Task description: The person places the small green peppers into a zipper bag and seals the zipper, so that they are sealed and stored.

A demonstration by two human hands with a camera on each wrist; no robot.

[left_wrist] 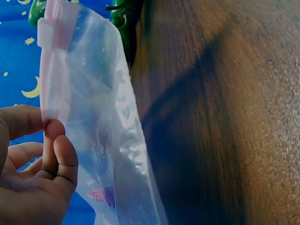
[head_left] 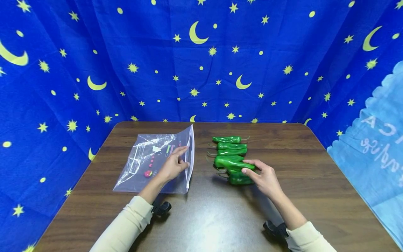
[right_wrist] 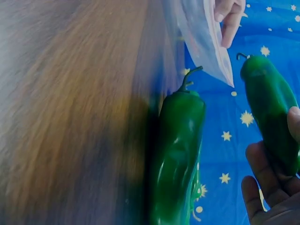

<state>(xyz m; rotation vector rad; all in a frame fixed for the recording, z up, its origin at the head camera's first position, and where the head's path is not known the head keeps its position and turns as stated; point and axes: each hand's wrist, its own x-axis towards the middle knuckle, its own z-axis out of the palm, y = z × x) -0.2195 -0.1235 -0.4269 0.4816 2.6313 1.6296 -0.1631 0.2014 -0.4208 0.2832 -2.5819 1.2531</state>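
Note:
A clear zip bag with a strawberry print lies on the left half of the table, its mouth facing right. At that mouth my left hand pinches the zip edge, holding it raised. The white slider sits at the near end of the zip. My right hand grips a green pepper by its blunt end, between thumb and fingers. In the right wrist view the held pepper is off the table, stem toward the bag. Beneath and beyond it lie several other green peppers in a column.
The wooden table carries the bag and peppers. A blue cloth with moons and stars hangs behind and at the sides. At the right hangs a light blue cloth with white lettering. Each wrist wears a black mount.

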